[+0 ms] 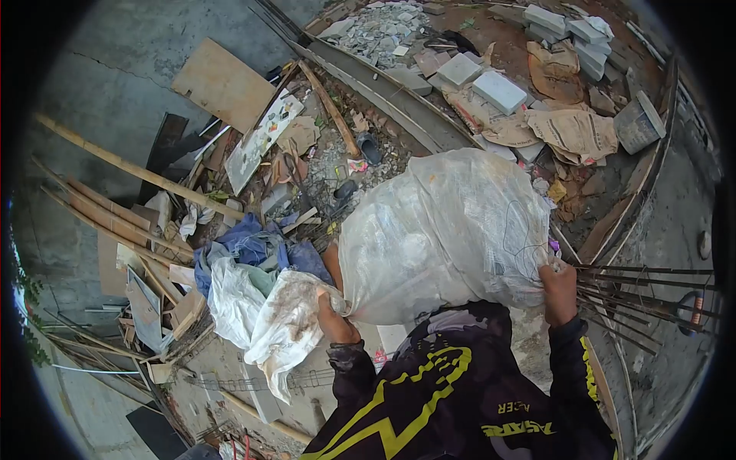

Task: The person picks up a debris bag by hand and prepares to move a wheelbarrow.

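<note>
A large, wrinkled, translucent plastic sheet (452, 230) billows out in front of my body, with a dark loose thread lying over its right part. My left hand (334, 318) is closed on its lower left corner. At the opposite edge, my right hand (560, 290) grips a bunched part in a fist. Dirty white sacking (287, 326) hangs right beside my left hand and overlaps a blue cloth (249, 245) behind it. Thin steel rods (640, 287) stick out to the right, just past my right hand.
Bamboo poles (130, 165) and scrap boards (222, 84) lie on the left. Rubble (379, 31), pale blocks (498, 90), torn paper bags (571, 134) and a grey bucket (639, 123) are at the back. A wooden stick (330, 107) lies among debris beyond the sheet.
</note>
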